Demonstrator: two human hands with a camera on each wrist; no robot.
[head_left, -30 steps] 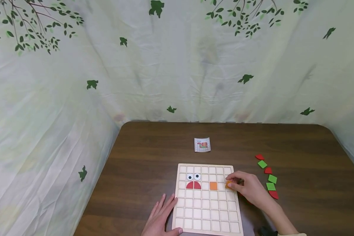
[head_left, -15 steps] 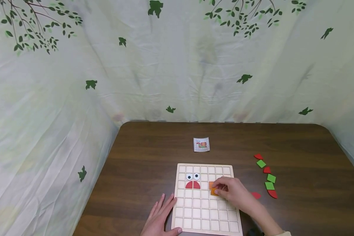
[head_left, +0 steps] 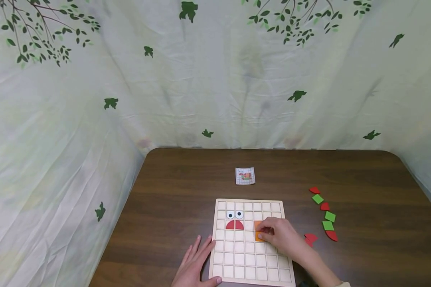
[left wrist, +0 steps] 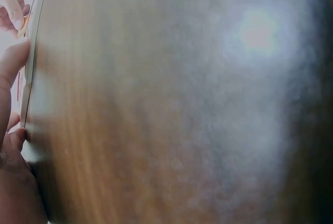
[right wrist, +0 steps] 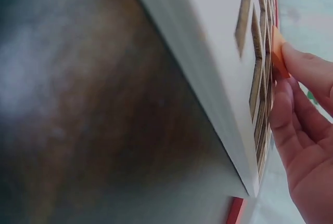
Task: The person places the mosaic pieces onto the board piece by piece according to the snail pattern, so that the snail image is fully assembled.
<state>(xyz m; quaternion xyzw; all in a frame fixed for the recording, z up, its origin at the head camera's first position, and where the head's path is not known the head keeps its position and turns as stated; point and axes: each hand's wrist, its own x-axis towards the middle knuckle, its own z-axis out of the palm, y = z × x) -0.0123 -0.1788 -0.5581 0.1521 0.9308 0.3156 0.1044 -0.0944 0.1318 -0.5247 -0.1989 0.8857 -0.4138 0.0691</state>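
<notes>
- The head view looks forward and down from above, farthest off, taking in the tabletop (head_left: 172, 199), the curtain (head_left: 219, 79) at 12 o'clock and the gridded board (head_left: 251, 259) between 5 and 6.
- The left wrist view faces the blurred tabletop closely, left grip (left wrist: 15, 177) at 8 o'clock.
- The right wrist view skims the board's edge close up, right grip (right wrist: 307, 148) between 3 and 4.
- All three share the right grip, board and orange piece (right wrist: 279, 52).
</notes>
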